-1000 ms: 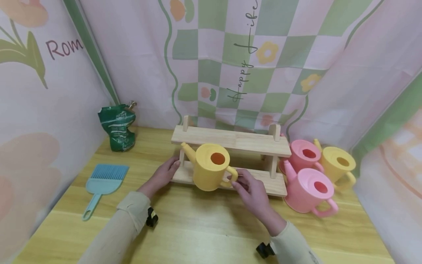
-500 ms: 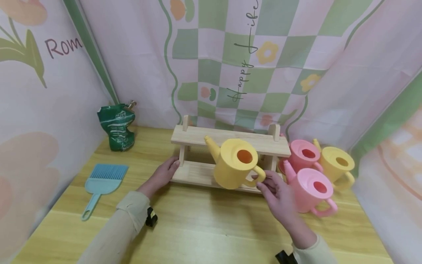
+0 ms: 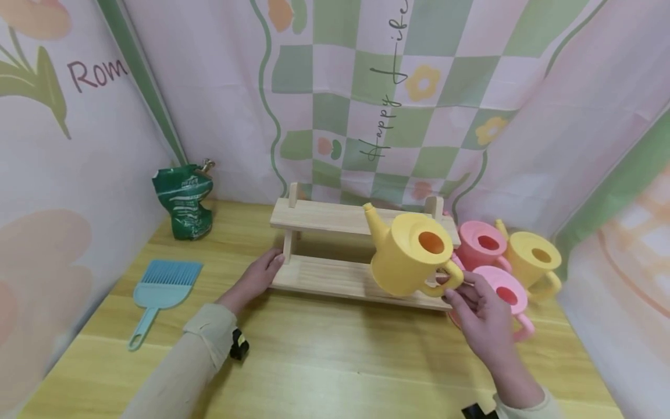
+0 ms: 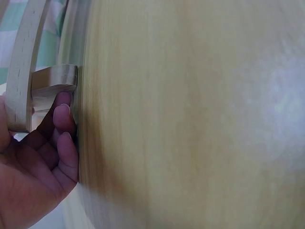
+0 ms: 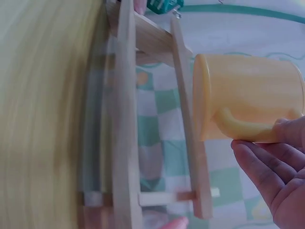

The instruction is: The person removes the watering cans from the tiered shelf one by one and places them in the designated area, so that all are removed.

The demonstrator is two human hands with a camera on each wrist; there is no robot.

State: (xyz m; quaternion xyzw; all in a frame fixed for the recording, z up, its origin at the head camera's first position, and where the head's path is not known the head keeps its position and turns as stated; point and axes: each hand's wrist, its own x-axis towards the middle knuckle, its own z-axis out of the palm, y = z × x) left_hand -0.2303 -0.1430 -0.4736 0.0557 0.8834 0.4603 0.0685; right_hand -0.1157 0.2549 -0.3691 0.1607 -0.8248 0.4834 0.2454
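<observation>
A yellow watering can [image 3: 405, 256] hangs in the air before the right part of a two-tier wooden shelf [image 3: 324, 276], spout pointing up and left. My right hand [image 3: 484, 317] pinches its handle between thumb and fingers. In the right wrist view the can [image 5: 252, 90] appears sideways, apart from the boards, with the right hand [image 5: 281, 167] at its handle. My left hand [image 3: 256, 276] grips the left end of the shelf's lower board. In the left wrist view, the left hand [image 4: 43, 162] has its fingers curled beneath that board, close to the tabletop.
To the right of the shelf stand a front pink watering can [image 3: 499, 279], partly hidden by my right hand, a rear pink one [image 3: 478, 244] and another yellow one [image 3: 534, 262]. A blue hand brush [image 3: 164, 285] and a crumpled green bag [image 3: 188, 201] are at left.
My right hand has carried the yellow watering can rightward along the shelf front and slightly upward. The left hand has stayed on the shelf's left end.
</observation>
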